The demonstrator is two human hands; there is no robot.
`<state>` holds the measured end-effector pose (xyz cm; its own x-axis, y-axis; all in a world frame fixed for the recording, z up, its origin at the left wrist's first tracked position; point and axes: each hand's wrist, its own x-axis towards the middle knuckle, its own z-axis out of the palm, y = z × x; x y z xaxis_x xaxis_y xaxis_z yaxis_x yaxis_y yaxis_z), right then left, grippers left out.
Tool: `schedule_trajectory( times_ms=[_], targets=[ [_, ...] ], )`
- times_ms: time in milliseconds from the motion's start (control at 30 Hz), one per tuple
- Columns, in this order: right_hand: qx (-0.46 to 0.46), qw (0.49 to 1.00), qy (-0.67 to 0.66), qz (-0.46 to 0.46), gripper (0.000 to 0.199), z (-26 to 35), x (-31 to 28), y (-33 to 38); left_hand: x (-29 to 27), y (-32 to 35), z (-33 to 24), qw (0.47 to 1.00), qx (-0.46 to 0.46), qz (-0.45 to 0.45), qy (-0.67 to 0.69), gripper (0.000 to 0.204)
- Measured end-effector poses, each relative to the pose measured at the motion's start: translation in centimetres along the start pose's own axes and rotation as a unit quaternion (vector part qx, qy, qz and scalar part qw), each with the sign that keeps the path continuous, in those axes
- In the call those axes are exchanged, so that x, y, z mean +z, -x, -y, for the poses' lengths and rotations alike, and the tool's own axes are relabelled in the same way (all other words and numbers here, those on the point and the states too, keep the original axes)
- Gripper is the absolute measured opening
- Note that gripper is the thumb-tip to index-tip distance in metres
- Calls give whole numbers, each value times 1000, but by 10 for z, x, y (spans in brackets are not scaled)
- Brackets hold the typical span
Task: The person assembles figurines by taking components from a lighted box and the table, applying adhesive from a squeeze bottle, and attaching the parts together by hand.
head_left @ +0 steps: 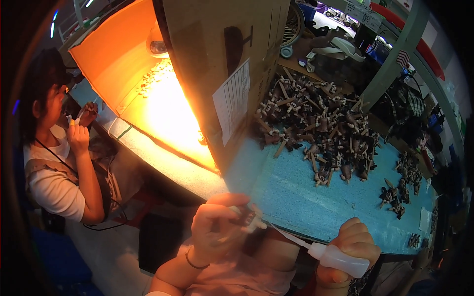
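Observation:
Between the fingertips of my left hand (211,224) is a small brown and cream figurine (253,220), held just off the near edge of the blue table (296,197). My right hand (354,244) wraps round a white squeeze bottle (341,261). The bottle lies tilted, its long thin nozzle pointing left at the figurine. The nozzle's tip is close to the figurine; I cannot tell whether they touch. My left fingers hide part of the figurine.
A large heap of similar brown figurines (321,128) covers the table's far middle, with smaller clusters (395,195) at the right. A tall cardboard panel (222,49) separates it from a brightly lit box (163,113). A co-worker (64,158) sits at the left. A metal post (395,54) stands far right.

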<state>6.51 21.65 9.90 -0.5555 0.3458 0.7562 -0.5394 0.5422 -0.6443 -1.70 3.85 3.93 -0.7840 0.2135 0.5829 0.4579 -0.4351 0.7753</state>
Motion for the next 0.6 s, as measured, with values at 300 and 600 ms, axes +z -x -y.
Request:
schedule_trajectory(
  times_ms=[300, 600],
  targets=[
    [-18, 999, 19, 28, 55, -4, 0, 0, -2, -2, 3, 999, 11, 28, 39, 32],
    [-59, 998, 36, 13, 53, -5, 3, -1, -8, 1, 6, 998, 14, 15, -54, 33]
  ],
)
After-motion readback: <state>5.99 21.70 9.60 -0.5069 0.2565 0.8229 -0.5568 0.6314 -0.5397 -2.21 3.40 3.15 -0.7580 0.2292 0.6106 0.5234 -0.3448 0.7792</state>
